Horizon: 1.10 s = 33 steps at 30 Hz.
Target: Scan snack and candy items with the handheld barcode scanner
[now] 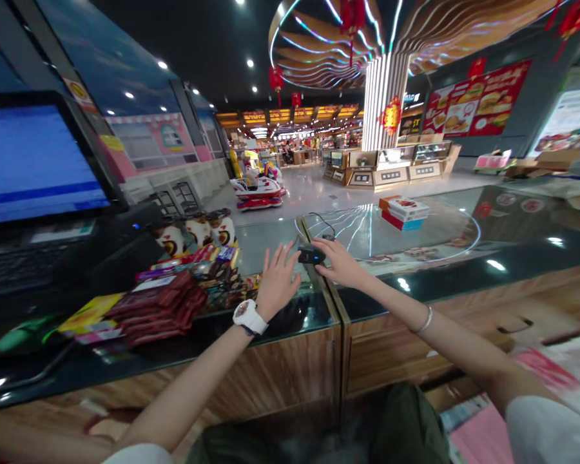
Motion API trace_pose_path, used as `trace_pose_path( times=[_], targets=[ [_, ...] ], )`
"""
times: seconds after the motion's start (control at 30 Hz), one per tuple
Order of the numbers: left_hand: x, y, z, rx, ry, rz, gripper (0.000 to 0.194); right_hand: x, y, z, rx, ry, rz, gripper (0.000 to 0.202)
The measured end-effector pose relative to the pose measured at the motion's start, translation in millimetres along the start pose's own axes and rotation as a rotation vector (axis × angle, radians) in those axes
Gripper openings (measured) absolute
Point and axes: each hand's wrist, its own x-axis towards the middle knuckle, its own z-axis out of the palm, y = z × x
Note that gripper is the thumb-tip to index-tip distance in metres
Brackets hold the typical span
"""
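A small black device with a blue light (312,256) is at the middle of the counter, over the seam between two glass tops. My right hand (341,261), a bracelet on its wrist, grips the device's right side with thumb and fingers. Just left of it is my left hand (278,280), fingers spread and nothing in them, a white watch (250,317) on the wrist. Its fingertips come close to the device; I cannot tell whether they touch it. A thin black cable (325,222) curves over the glass behind the device.
Dark red packets (162,306) and other snacks are piled on the left of the counter. A monitor (38,161) stands behind a keyboard (19,267) at far left. Stacked boxes (403,212) lie on the glass to the right. A drawer handle (515,326) shows below the counter top.
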Motion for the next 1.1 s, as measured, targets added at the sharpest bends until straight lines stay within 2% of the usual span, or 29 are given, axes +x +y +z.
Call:
trace_pose_path(
  times=[0.23, 0.4, 0.5, 0.7, 0.8, 0.87, 0.97, 1.1],
  targets=[
    [-54, -58, -24.0, 0.109, 0.033, -0.218, 0.044, 29, -57, 51, 0.042, -0.132, -0.140, 0.066],
    [-78, -91, -34.6, 0.150, 0.085, -0.358, 0.045, 60, -89, 80, 0.057, -0.212, -0.215, 0.066],
    [-85, -96, -44.3, 0.171, 0.107, -0.407, 0.047, 77, -105, 100, 0.076, -0.242, -0.224, 0.069],
    [-101, -85, -74.0, 0.190, 0.157, -0.390, 0.045, 98, -140, 129, 0.135, -0.251, -0.254, 0.073],
    [-117, -98, -86.8, 0.188, 0.219, -0.482, 0.044, 101, -158, 139, 0.182, -0.220, -0.299, 0.080],
    [-130, -117, -91.5, 0.190, 0.265, -0.581, 0.046, 101, -170, 146, 0.207, -0.202, -0.285, 0.086],
    [-148, -145, -93.2, 0.204, 0.267, -0.733, 0.050, 104, -187, 162, 0.248, -0.190, -0.184, 0.093],
    [-164, -162, -90.4, 0.191, 0.206, -0.820, 0.049, 111, -205, 183, 0.333, -0.181, -0.062, 0.097]
  ],
)
